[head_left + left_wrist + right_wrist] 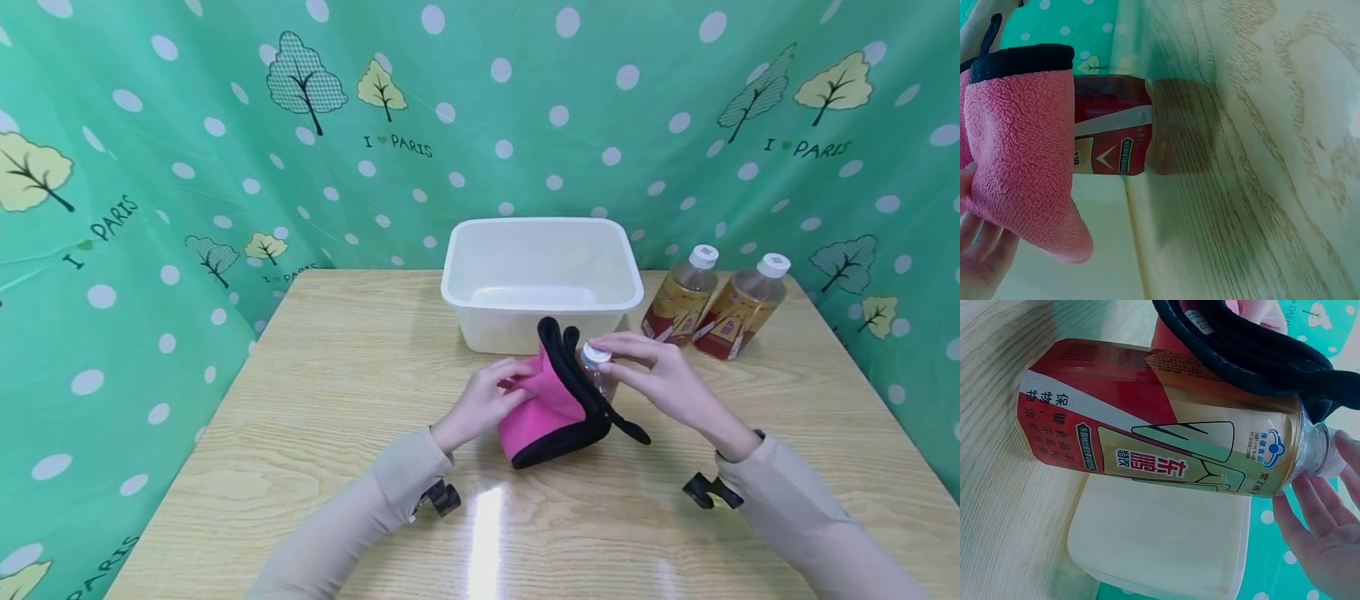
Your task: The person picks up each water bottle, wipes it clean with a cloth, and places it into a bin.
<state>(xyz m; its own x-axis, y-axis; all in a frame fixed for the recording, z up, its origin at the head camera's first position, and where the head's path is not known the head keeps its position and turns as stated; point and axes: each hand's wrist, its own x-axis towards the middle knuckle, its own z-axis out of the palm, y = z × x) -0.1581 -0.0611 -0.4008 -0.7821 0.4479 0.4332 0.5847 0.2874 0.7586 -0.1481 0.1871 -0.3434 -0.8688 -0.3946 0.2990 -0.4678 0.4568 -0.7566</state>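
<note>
A drink bottle with a red and gold label [1166, 425] stands upright on the table. My right hand [663, 375] pinches its white cap [597, 356] between thumb and fingers; the right wrist view shows the fingertips round the neck. In my left hand [482, 402] is a pink fleecy cloth [536, 417] with black edging [1022, 61] and a black loop [633, 429]. My left fingers grip its folds, and the cloth hangs bent beside the bottle. From the head view, the black edge hides much of the bottle's body. The left wrist view shows the bottle's lower part beyond the cloth.
Behind the bottle is a white plastic bin [540, 321]. Two similar bottles, one left [681, 300] and one right [738, 312], stand at the back right. A green dotted curtain [480, 108] hangs behind the wooden table [315, 375].
</note>
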